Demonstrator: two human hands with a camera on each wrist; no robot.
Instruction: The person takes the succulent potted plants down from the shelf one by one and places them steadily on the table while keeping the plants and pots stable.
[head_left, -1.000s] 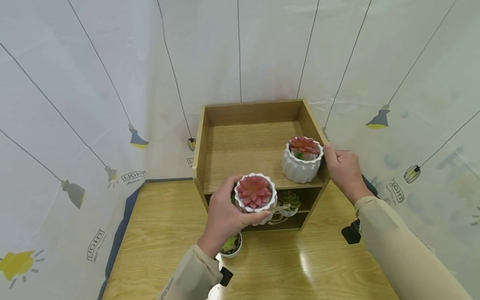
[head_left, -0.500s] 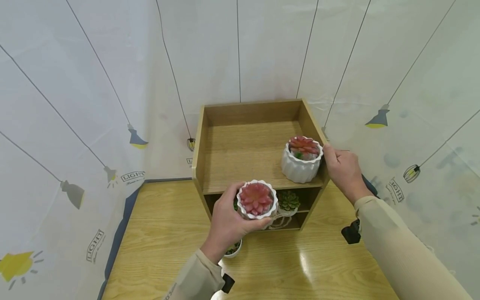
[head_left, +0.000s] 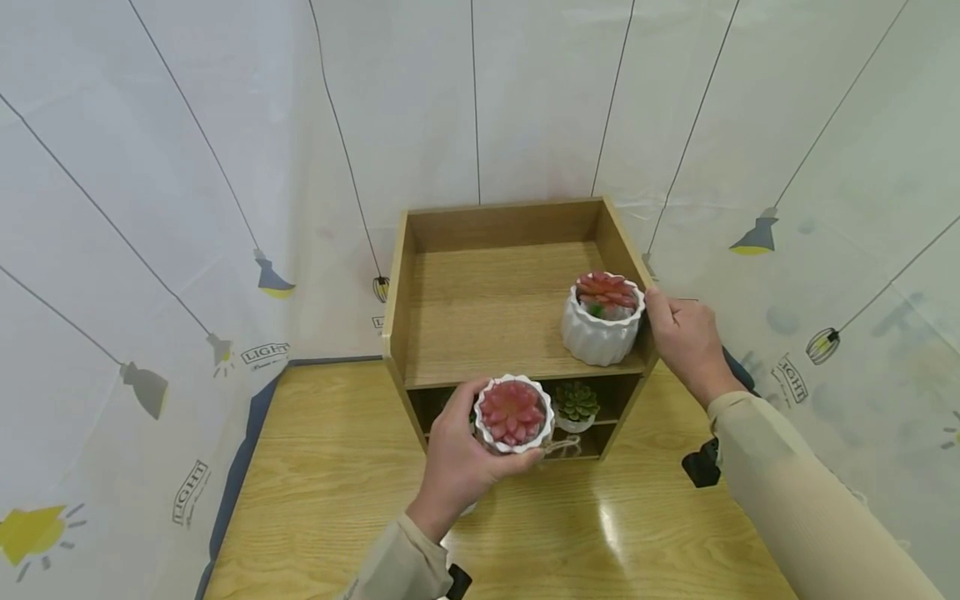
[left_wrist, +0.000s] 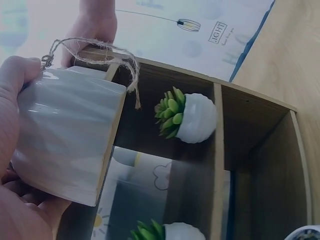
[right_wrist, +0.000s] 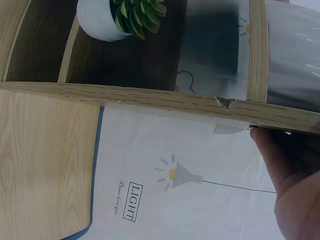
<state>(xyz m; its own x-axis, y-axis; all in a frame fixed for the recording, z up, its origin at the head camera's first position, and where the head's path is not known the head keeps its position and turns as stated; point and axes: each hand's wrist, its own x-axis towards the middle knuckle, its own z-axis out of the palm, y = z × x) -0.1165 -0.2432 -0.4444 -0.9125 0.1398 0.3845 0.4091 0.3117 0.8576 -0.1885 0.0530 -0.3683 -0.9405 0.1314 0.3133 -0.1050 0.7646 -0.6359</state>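
My left hand (head_left: 468, 433) grips a white ribbed pot (head_left: 514, 417) with a red succulent, held in the air in front of the wooden shelf's (head_left: 487, 292) lower compartment. In the left wrist view the pot (left_wrist: 70, 145) fills the left side, with twine (left_wrist: 100, 50) tied round it. A matching red-succulent pot (head_left: 602, 321) stands on the top board at the right. My right hand (head_left: 660, 312) holds the shelf's right side wall beside that pot; its fingers (right_wrist: 285, 165) curl against the board's edge (right_wrist: 150, 100).
A green succulent in a small white pot (head_left: 576, 404) sits in the lower compartment (left_wrist: 187, 117) (right_wrist: 120, 17). A second green plant (left_wrist: 165, 232) shows further down. The shelf stands on a wooden table (head_left: 337, 467), with printed white curtains (head_left: 187, 208) close behind and on both sides.
My left hand has brought the pot down and toward me, from the top board's front edge to in front of the lower compartment. The right hand has stayed on the shelf wall.
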